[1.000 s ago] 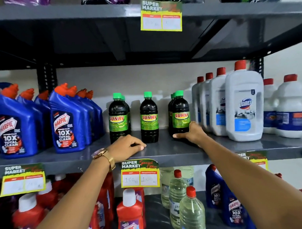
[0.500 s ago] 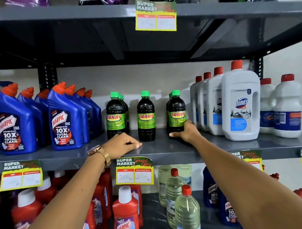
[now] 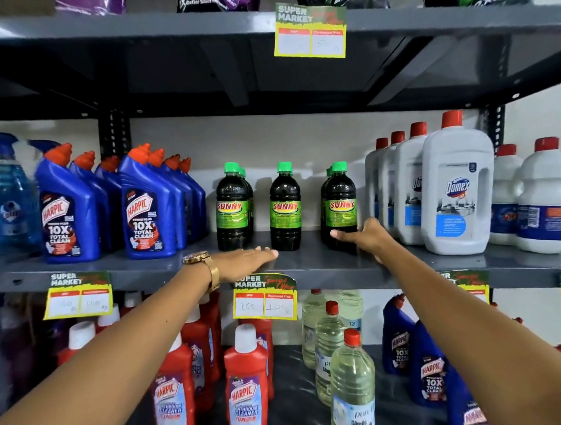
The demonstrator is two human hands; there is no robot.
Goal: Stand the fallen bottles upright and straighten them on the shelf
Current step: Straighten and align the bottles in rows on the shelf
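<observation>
Three rows of dark Sunny bottles with green caps stand upright on the grey middle shelf (image 3: 147, 271): a left one (image 3: 233, 210), a middle one (image 3: 285, 209) and a right one (image 3: 341, 204), with more bottles behind the outer two. My right hand (image 3: 367, 239) wraps the base of the right bottle, thumb across its front. My left hand (image 3: 246, 259), with a gold watch at the wrist, lies flat and open on the shelf. Its fingertips almost reach the middle bottle's base.
Blue Harpic bottles (image 3: 145, 217) crowd the shelf's left side and white Domex jugs (image 3: 456, 190) its right. A price tag (image 3: 264, 297) hangs on the shelf edge. Below stand red Harpic bottles (image 3: 247, 388) and clear bottles (image 3: 352, 384). The upper shelf sits close overhead.
My left hand has uncurled from a loose fist to flat fingers that stretch toward the middle bottle. My right hand has stayed on the right bottle's base.
</observation>
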